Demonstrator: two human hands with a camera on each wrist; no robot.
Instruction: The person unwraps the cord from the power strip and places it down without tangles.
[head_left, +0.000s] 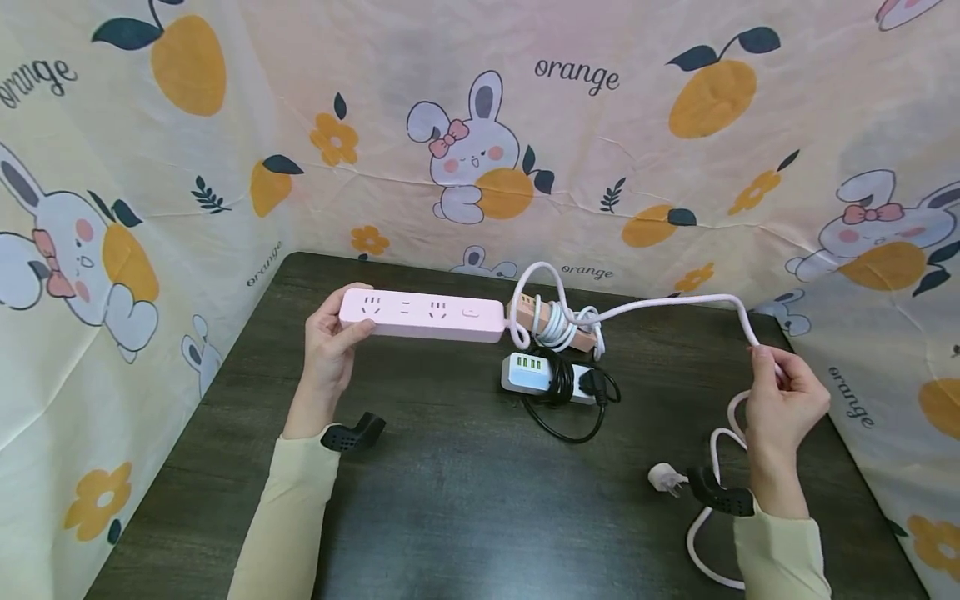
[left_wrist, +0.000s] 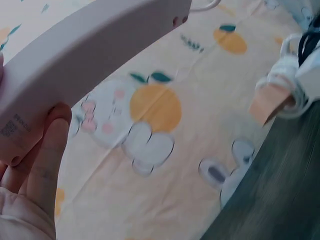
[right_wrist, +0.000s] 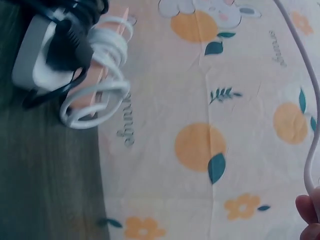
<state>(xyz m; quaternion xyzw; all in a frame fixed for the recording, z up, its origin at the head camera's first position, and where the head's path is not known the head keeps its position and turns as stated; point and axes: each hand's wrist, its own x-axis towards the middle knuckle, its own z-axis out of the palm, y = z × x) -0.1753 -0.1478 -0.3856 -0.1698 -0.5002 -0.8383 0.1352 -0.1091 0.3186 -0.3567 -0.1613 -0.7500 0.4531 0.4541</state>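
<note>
My left hand (head_left: 327, 346) grips the left end of a pink power strip (head_left: 427, 317), thumb on its socket face. In the left wrist view the strip's underside (left_wrist: 95, 55) shows, with printed marks near the held end. From the strip's right end a pale pink cord (head_left: 660, 302) makes a loop and runs right to my right hand (head_left: 787, 400), which pinches it between thumb and fingers. In the right wrist view only the fingertips (right_wrist: 306, 210) show, at the cord. Below that hand the rest of the cord hangs in curves, and its plug (head_left: 666, 478) is beside the wrist.
Behind the strip's right end sits a wooden-coloured power strip (head_left: 581, 340) wrapped in white cord. In front of it is a white power strip (head_left: 525, 375) with a black cord wound round it. Cloth with rabbits and oranges (head_left: 480, 50) walls the dark table (head_left: 442, 500).
</note>
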